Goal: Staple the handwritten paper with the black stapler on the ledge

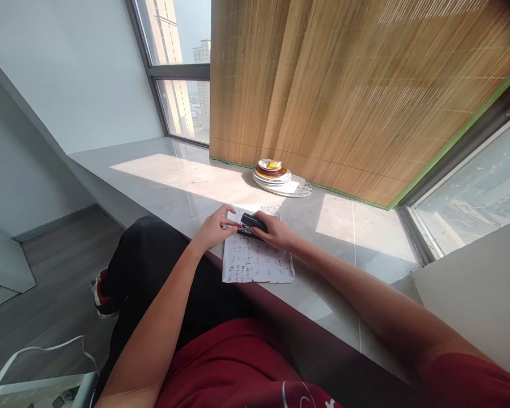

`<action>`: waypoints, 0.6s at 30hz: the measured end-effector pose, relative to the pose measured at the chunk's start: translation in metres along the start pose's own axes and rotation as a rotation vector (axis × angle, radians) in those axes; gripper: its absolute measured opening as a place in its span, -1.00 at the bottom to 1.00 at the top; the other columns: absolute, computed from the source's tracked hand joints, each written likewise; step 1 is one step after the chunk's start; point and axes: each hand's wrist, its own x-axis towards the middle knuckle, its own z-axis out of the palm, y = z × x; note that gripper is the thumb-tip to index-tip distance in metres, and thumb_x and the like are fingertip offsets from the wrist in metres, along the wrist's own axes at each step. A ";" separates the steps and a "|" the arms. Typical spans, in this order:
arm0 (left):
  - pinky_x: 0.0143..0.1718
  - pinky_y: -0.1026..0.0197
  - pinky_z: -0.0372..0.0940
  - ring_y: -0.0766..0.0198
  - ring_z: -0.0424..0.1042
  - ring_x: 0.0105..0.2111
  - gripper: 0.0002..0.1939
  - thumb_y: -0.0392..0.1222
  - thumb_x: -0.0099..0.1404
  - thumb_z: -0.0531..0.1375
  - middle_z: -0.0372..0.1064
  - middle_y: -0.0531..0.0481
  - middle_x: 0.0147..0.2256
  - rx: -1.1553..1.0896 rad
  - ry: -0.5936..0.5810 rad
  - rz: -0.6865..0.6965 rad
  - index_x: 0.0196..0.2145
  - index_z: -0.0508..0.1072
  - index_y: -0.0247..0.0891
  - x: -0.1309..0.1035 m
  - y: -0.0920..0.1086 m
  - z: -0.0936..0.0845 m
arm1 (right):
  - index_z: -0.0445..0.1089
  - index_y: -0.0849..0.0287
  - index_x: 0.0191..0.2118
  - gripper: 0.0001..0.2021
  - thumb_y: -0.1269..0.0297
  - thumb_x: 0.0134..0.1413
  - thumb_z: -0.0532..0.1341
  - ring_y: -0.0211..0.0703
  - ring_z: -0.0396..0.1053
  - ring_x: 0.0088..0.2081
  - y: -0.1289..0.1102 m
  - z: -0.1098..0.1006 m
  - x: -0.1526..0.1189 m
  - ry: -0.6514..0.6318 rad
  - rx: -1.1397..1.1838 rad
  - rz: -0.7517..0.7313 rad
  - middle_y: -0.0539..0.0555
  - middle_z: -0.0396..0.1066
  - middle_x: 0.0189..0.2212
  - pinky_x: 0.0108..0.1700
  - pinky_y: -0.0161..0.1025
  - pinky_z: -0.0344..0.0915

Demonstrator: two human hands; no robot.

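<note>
A black stapler [251,223] lies over sheets of handwritten paper [259,263] on the window sill. My right hand [274,229] is wrapped round the stapler's body from the right. From the left, my left hand [216,228] reaches to the stapler's front end, with its fingers apart and a fingertip at or very near the metal nose. Its palm side rests by the paper's left edge. Part of the paper is hidden under the stapler and my right hand, and its lower end sticks out over the sill's front edge.
A stack of plates [272,177] with a small dish on top stands at the back of the tiled sill [174,195]. Behind it hangs a bamboo blind [323,102]. A white cable [38,347] runs at the lower left.
</note>
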 end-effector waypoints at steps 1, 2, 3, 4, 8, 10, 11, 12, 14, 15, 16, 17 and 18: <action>-0.15 0.07 0.49 0.02 0.67 -0.17 -0.69 -0.10 0.32 0.31 0.69 -0.04 -0.17 0.041 0.054 -0.011 0.00 0.41 -0.07 0.001 -0.004 -0.002 | 0.38 0.11 -0.06 -0.77 0.08 0.35 0.18 -0.02 0.42 -0.22 -0.001 -0.004 0.002 -0.042 0.002 0.014 0.11 0.53 -0.19 -0.16 -0.13 0.31; -0.17 0.07 0.47 0.03 0.66 -0.21 -0.77 -0.10 0.35 0.28 0.70 -0.04 -0.17 0.076 0.116 -0.023 -0.05 0.42 -0.08 0.001 -0.007 -0.003 | 0.39 0.11 -0.07 -0.77 0.08 0.32 0.20 -0.03 0.42 -0.23 -0.002 -0.009 0.003 -0.094 -0.003 0.029 0.11 0.54 -0.20 -0.17 -0.13 0.31; -0.17 0.07 0.47 0.03 0.66 -0.22 -0.84 -0.12 0.35 0.26 0.70 -0.04 -0.18 0.097 0.175 -0.032 -0.11 0.43 -0.09 0.002 -0.011 -0.005 | 0.41 0.12 -0.10 -0.76 0.07 0.29 0.23 -0.03 0.42 -0.23 -0.002 -0.015 0.005 -0.152 -0.013 0.050 0.11 0.54 -0.21 -0.17 -0.13 0.31; -0.15 0.06 0.47 0.03 0.66 -0.19 -0.89 -0.15 0.34 0.24 0.69 -0.05 -0.20 0.100 0.226 -0.039 -0.16 0.43 -0.10 0.003 -0.015 -0.007 | 0.44 0.12 -0.12 -0.75 0.06 0.25 0.27 -0.02 0.43 -0.23 0.000 -0.023 0.006 -0.220 -0.022 0.080 0.11 0.55 -0.21 -0.16 -0.12 0.32; -0.06 0.04 0.46 0.02 0.64 -0.11 -0.93 -0.24 0.27 0.24 0.69 -0.09 -0.21 0.041 0.327 -0.025 -0.25 0.44 -0.13 0.005 -0.028 -0.018 | 0.54 0.11 -0.15 -0.61 -0.14 0.17 0.36 0.01 0.47 -0.23 0.015 -0.065 0.002 -0.500 0.016 0.270 0.09 0.58 -0.23 -0.20 -0.12 0.35; -0.06 0.03 0.45 0.03 0.63 -0.12 -0.93 -0.25 0.26 0.23 0.68 -0.11 -0.19 0.023 0.361 -0.018 -0.26 0.46 -0.15 0.006 -0.035 -0.023 | 0.56 0.11 -0.11 -0.49 -0.28 0.20 0.31 0.00 0.47 -0.24 0.028 -0.082 0.000 -0.638 0.074 0.285 0.09 0.57 -0.22 -0.22 -0.13 0.37; -0.07 0.03 0.45 0.03 0.63 -0.13 -0.94 -0.25 0.26 0.23 0.68 -0.12 -0.19 0.013 0.379 -0.017 -0.27 0.46 -0.15 0.007 -0.037 -0.026 | 0.56 0.13 -0.09 -0.44 -0.34 0.25 0.23 0.00 0.47 -0.22 0.035 -0.087 -0.001 -0.644 0.090 0.277 0.12 0.57 -0.21 -0.21 -0.12 0.38; -0.07 0.02 0.44 0.03 0.62 -0.13 -0.94 -0.25 0.26 0.22 0.67 -0.12 -0.20 -0.001 0.395 -0.018 -0.28 0.47 -0.16 0.007 -0.040 -0.028 | 0.56 0.15 -0.08 -0.39 -0.36 0.31 0.13 0.03 0.47 -0.17 0.043 -0.088 -0.001 -0.578 0.074 0.277 0.15 0.56 -0.18 -0.17 -0.09 0.41; -0.08 0.03 0.43 0.04 0.61 -0.16 -0.93 -0.25 0.25 0.22 0.67 -0.12 -0.21 -0.038 0.422 -0.017 -0.28 0.48 -0.17 0.008 -0.044 -0.030 | 0.54 0.16 -0.02 -0.32 -0.33 0.43 -0.08 0.15 0.45 -0.01 0.058 -0.079 0.002 -0.229 -0.088 0.320 0.25 0.53 -0.06 -0.01 0.03 0.43; -0.08 0.03 0.43 0.05 0.61 -0.17 -0.93 -0.26 0.24 0.21 0.66 -0.12 -0.22 -0.058 0.433 -0.014 -0.28 0.48 -0.17 0.009 -0.046 -0.030 | 0.52 0.16 0.05 -0.33 -0.28 0.45 -0.11 0.23 0.41 0.11 0.066 -0.069 0.004 -0.057 -0.227 0.348 0.31 0.50 0.03 0.11 0.12 0.39; -0.08 0.04 0.43 0.06 0.60 -0.17 -0.92 -0.26 0.24 0.22 0.66 -0.11 -0.22 -0.078 0.445 -0.012 -0.29 0.49 -0.17 0.009 -0.047 -0.030 | 0.48 0.16 0.14 -0.36 -0.23 0.46 -0.10 0.32 0.32 0.24 0.073 -0.058 0.006 0.040 -0.360 0.359 0.37 0.45 0.14 0.22 0.21 0.33; -0.08 0.04 0.42 0.06 0.60 -0.18 -0.93 -0.26 0.23 0.22 0.65 -0.11 -0.23 -0.097 0.456 -0.012 -0.29 0.49 -0.17 0.010 -0.048 -0.030 | 0.44 0.18 0.22 -0.37 -0.19 0.46 -0.07 0.40 0.23 0.33 0.079 -0.047 0.010 0.030 -0.448 0.371 0.41 0.39 0.23 0.28 0.28 0.27; -0.08 0.04 0.42 0.06 0.59 -0.18 -0.93 -0.26 0.23 0.22 0.65 -0.11 -0.23 -0.117 0.469 -0.015 -0.30 0.49 -0.17 0.010 -0.049 -0.029 | 0.40 0.21 0.28 -0.37 -0.15 0.46 -0.06 0.46 0.16 0.39 0.085 -0.035 0.014 -0.009 -0.511 0.363 0.45 0.33 0.29 0.32 0.32 0.23</action>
